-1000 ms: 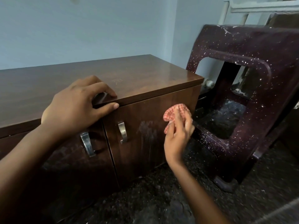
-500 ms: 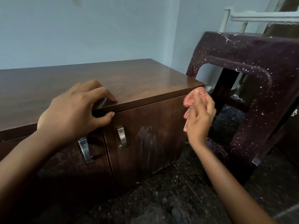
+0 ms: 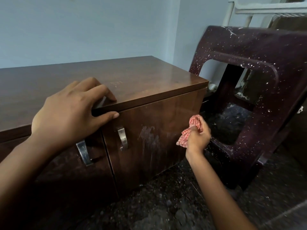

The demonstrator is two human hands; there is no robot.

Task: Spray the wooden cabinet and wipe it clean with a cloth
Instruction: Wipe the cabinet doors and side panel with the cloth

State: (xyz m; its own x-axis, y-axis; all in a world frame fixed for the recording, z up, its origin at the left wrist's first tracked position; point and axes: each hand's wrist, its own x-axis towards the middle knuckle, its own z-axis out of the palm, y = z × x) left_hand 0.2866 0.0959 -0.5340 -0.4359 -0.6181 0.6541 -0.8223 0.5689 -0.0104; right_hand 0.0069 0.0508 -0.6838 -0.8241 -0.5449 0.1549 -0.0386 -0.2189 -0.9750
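While the left hand (image 3: 71,110) grips the front top edge of the wooden cabinet (image 3: 157,77), fingers curled on top and thumb under the lip, the right hand (image 3: 198,137) clutches a bunched red-checked cloth (image 3: 196,121) at the cabinet's right door edge, beyond its metal handle (image 3: 122,138) and pale streaks (image 3: 147,135).

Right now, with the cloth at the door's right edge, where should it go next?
Probably sweep the cloth leftward across the right door: whitish streaks show mid-panel beside the handle, while the right hand holds it near the door's right edge. The left hand grips the cabinet top.
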